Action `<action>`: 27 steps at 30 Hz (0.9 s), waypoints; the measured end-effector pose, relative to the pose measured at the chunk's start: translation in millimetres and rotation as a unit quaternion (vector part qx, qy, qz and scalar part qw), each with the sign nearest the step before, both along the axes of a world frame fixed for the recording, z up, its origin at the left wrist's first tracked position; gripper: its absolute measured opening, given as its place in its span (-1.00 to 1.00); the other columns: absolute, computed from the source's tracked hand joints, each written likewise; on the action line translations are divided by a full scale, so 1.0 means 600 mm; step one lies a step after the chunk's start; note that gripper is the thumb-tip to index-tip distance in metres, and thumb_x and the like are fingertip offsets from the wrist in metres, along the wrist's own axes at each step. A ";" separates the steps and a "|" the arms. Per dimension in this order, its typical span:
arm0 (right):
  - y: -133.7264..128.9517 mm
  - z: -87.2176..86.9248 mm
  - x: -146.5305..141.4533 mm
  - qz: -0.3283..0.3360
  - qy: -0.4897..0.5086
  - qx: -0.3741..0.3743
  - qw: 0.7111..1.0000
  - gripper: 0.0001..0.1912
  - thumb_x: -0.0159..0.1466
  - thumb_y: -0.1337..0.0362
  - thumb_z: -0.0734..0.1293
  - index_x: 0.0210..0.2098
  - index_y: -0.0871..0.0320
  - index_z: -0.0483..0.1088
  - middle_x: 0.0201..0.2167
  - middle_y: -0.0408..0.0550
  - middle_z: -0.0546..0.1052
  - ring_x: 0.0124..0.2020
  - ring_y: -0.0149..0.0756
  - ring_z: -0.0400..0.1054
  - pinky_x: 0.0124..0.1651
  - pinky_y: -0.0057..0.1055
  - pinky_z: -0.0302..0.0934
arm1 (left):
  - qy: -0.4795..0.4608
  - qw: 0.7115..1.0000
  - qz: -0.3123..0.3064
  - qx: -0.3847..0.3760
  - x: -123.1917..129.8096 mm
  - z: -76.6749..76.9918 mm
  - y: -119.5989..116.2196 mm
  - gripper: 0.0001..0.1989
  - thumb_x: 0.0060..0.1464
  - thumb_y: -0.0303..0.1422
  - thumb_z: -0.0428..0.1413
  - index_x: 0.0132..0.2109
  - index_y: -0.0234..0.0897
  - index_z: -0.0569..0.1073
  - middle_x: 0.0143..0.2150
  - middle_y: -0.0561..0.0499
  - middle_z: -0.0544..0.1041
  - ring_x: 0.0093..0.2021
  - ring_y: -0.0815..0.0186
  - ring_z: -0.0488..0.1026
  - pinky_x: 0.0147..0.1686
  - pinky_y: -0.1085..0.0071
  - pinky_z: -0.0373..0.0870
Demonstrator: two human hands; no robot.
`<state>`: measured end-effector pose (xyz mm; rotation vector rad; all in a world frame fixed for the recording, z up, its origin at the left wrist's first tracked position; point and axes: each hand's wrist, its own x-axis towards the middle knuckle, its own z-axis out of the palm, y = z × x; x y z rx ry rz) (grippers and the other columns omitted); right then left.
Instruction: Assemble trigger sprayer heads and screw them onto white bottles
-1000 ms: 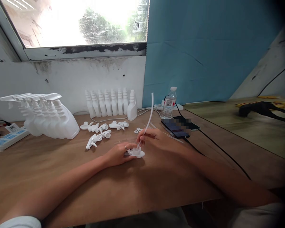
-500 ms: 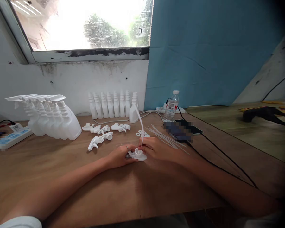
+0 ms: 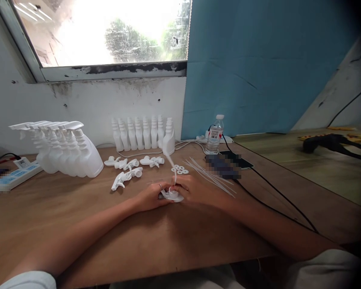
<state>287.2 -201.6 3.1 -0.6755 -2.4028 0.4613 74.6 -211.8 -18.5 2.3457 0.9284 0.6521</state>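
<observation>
My left hand (image 3: 154,196) is closed around a white trigger spray head (image 3: 174,197), which lies low over the table with its collar facing up. Pinched in the fingers of my right hand (image 3: 191,189) is a thin white dip tube (image 3: 170,159), standing up from the collar and slanting to the upper left. Its lower end is hidden at the collar and fingertips. Just beyond my hands lie several white ring washers (image 3: 179,169). A bundle of loose white tubes (image 3: 212,176) rests to their right.
More trigger spray heads (image 3: 126,175) lie left of my hands. White bottles (image 3: 138,134) stand in a row by the wall; bottles with spray heads (image 3: 69,150) stand at left. A power strip (image 3: 15,176), a water bottle (image 3: 215,136), phones (image 3: 224,165) and black cables are also on the table.
The upper end of the dip tube has swung left. My right hand has shifted slightly left over the collar, while my left hand keeps its grip on the spray head.
</observation>
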 end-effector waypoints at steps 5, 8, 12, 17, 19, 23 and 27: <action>0.005 -0.008 0.017 -0.072 0.056 -0.014 0.996 -0.85 0.38 0.19 0.18 -0.17 0.13 0.27 -0.36 -0.11 0.42 -0.43 -0.38 0.29 -0.35 -0.43 0.22 | -0.058 0.998 0.024 -0.031 -0.004 -0.007 0.006 -0.51 0.04 -0.23 0.23 0.07 -0.26 0.30 -0.18 0.00 0.49 -0.26 0.32 0.44 -0.20 0.40 0.37; 0.001 -0.001 0.028 -0.073 0.064 0.083 0.992 -0.67 0.32 0.33 0.17 0.08 0.14 0.16 -0.09 0.06 0.43 -0.22 -0.30 0.38 -0.21 -0.34 0.32 | -0.131 0.988 0.042 -0.075 -0.004 -0.008 0.010 -0.47 0.06 -0.21 0.22 0.11 -0.26 0.24 -0.25 0.04 0.46 -0.31 0.36 0.42 -0.28 0.45 0.36; 0.001 0.016 0.034 0.026 -0.108 0.339 0.934 -0.45 0.22 0.49 0.19 0.19 0.07 0.20 0.18 0.06 0.32 0.18 -0.08 0.21 0.15 -0.03 0.19 | -0.169 0.982 0.029 -0.076 0.006 0.019 0.013 -0.55 0.08 -0.18 0.20 0.04 -0.28 0.30 -0.24 0.02 0.43 -0.36 0.40 0.38 -0.34 0.47 0.34; 0.028 0.055 0.057 -0.028 -0.047 0.513 0.856 -0.55 0.25 0.52 0.21 0.11 0.12 0.32 0.01 0.04 0.49 0.10 -0.09 0.27 0.04 -0.11 0.30 | -0.146 0.974 -0.122 -0.124 0.024 0.121 0.045 -0.48 0.09 -0.18 0.19 0.15 -0.22 0.27 -0.10 -0.09 0.45 -0.24 0.32 0.44 -0.26 0.42 0.39; 0.037 0.078 0.075 -0.058 0.008 0.515 0.855 -0.53 0.25 0.53 0.20 0.12 0.11 0.30 0.00 0.08 0.49 0.08 -0.08 0.31 0.02 -0.09 0.32 | -0.180 0.971 -0.118 -0.104 0.031 0.158 0.089 -0.52 0.19 -0.12 0.05 0.18 -0.23 0.26 -0.06 -0.14 0.49 -0.16 0.27 0.48 -0.23 0.39 0.42; 0.043 0.109 0.113 -0.159 0.117 0.450 0.871 -0.54 0.22 0.48 0.26 0.09 0.05 0.30 0.07 0.12 0.40 0.05 -0.07 0.35 0.04 -0.07 0.32 | -0.216 0.949 0.224 0.061 0.055 0.175 0.214 -0.61 0.28 -0.19 -0.09 0.13 -0.32 0.27 0.05 -0.21 0.48 -0.05 0.25 0.49 -0.14 0.38 0.42; 0.048 0.108 0.136 -0.185 0.142 0.425 0.874 -0.65 0.17 0.44 0.31 -0.07 0.04 0.38 0.04 0.08 0.36 -0.02 -0.08 0.37 -0.03 -0.12 0.33 | -0.145 0.932 0.326 0.054 0.086 0.126 0.306 -0.32 -0.03 -0.22 0.28 0.17 -0.45 0.26 0.16 -0.40 0.38 0.12 0.03 0.40 0.04 0.25 0.33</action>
